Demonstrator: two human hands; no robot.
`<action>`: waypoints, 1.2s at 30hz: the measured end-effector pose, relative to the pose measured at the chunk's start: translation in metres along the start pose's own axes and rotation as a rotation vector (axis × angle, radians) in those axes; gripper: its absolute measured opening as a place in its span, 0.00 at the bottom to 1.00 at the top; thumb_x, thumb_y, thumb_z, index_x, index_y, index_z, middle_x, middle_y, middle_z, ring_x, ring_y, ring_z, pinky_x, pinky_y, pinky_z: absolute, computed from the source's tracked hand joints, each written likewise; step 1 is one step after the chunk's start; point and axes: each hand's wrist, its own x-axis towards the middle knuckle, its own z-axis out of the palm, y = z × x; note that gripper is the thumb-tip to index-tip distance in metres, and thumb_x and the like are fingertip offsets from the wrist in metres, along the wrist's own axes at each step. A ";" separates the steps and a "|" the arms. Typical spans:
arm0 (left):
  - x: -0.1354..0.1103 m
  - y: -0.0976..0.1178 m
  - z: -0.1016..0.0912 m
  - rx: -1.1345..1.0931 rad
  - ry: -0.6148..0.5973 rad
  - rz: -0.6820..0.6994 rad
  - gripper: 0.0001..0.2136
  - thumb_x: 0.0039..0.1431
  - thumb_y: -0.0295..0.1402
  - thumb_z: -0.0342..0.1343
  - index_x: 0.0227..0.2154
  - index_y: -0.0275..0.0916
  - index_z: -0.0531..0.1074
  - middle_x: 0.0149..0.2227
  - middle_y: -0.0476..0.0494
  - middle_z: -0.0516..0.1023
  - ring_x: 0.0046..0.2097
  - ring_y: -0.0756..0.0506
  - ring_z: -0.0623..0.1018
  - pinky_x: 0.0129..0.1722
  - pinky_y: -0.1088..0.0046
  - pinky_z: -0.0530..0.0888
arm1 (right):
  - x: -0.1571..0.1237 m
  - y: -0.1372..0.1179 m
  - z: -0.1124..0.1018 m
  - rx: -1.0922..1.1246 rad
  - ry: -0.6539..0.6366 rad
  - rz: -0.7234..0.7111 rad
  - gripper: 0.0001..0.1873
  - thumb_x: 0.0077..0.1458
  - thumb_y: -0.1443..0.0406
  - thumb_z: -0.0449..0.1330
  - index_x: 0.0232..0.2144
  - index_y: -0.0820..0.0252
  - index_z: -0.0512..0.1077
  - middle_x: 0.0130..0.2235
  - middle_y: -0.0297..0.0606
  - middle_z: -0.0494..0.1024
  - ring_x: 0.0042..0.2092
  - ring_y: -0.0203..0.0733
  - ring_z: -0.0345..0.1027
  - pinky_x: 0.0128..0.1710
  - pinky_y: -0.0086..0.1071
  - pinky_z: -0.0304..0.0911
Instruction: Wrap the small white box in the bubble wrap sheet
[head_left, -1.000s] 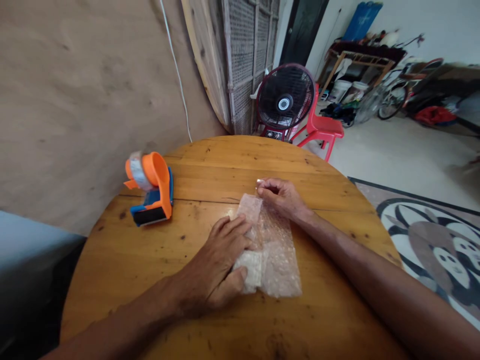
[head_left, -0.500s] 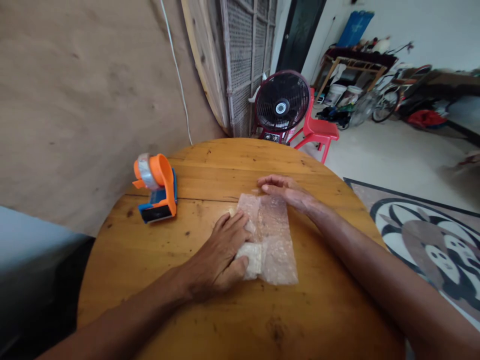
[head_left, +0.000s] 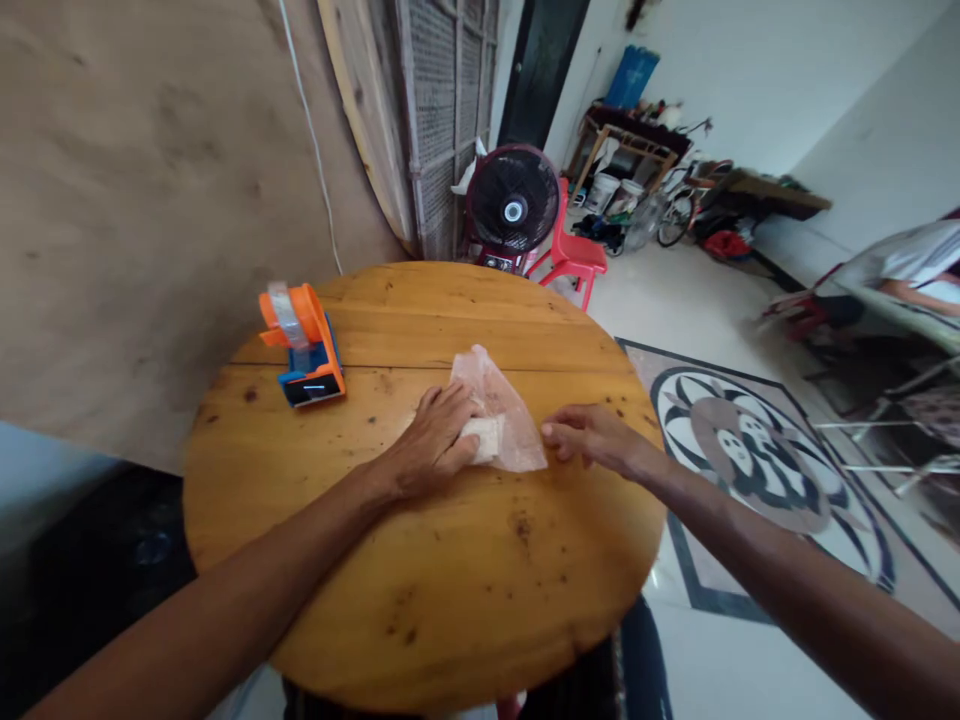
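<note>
A sheet of clear bubble wrap [head_left: 504, 415] lies folded over a small pale object [head_left: 484, 437] in the middle of the round wooden table [head_left: 420, 590]. My left hand [head_left: 435, 440] lies flat on the wrap's left side, fingers stretched out and pressing it down over the pale object. My right hand [head_left: 592, 440] rests on the table just right of the wrap, its fingertips at the wrap's lower right corner, fingers extended. An orange and blue tape dispenser [head_left: 300, 345] stands at the table's far left.
A plywood wall runs along the left. Beyond the table stand a floor fan [head_left: 514, 205] and a red plastic chair [head_left: 574, 260]. A patterned rug [head_left: 750, 450] covers the floor to the right. Another person's sleeve [head_left: 911, 265] shows at the far right.
My right hand has left the wrap's far end and come back to its near right corner. The wrap's far end now stands up a little. The camera has pulled back and tilted.
</note>
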 end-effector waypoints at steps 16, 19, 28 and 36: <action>0.001 0.009 -0.008 0.015 0.027 0.006 0.09 0.57 0.32 0.46 0.39 0.37 0.66 0.41 0.42 0.68 0.48 0.41 0.65 0.49 0.60 0.59 | -0.010 -0.024 0.061 0.105 0.178 -0.319 0.19 0.51 0.50 0.58 0.21 0.58 0.63 0.21 0.29 0.65 0.24 0.33 0.58 0.25 0.28 0.55; 0.001 0.008 -0.008 0.028 0.035 0.008 0.09 0.57 0.33 0.46 0.39 0.36 0.66 0.40 0.42 0.68 0.47 0.40 0.65 0.49 0.60 0.60 | -0.008 -0.031 0.068 0.109 0.199 -0.348 0.19 0.51 0.51 0.58 0.22 0.59 0.64 0.21 0.29 0.64 0.23 0.33 0.57 0.24 0.28 0.54; 0.001 0.006 -0.005 0.029 0.022 0.004 0.09 0.62 0.37 0.45 0.38 0.39 0.65 0.43 0.42 0.68 0.48 0.40 0.64 0.50 0.60 0.59 | -0.014 -0.053 0.078 -0.279 0.297 -0.411 0.13 0.56 0.60 0.56 0.24 0.61 0.70 0.22 0.32 0.70 0.25 0.33 0.60 0.26 0.27 0.52; 0.000 0.004 -0.001 0.012 0.026 -0.002 0.10 0.62 0.37 0.45 0.41 0.37 0.65 0.45 0.40 0.66 0.49 0.40 0.64 0.53 0.56 0.57 | -0.030 -0.076 0.082 -0.569 0.279 -0.353 0.11 0.57 0.65 0.53 0.28 0.61 0.74 0.27 0.38 0.77 0.29 0.38 0.67 0.30 0.29 0.54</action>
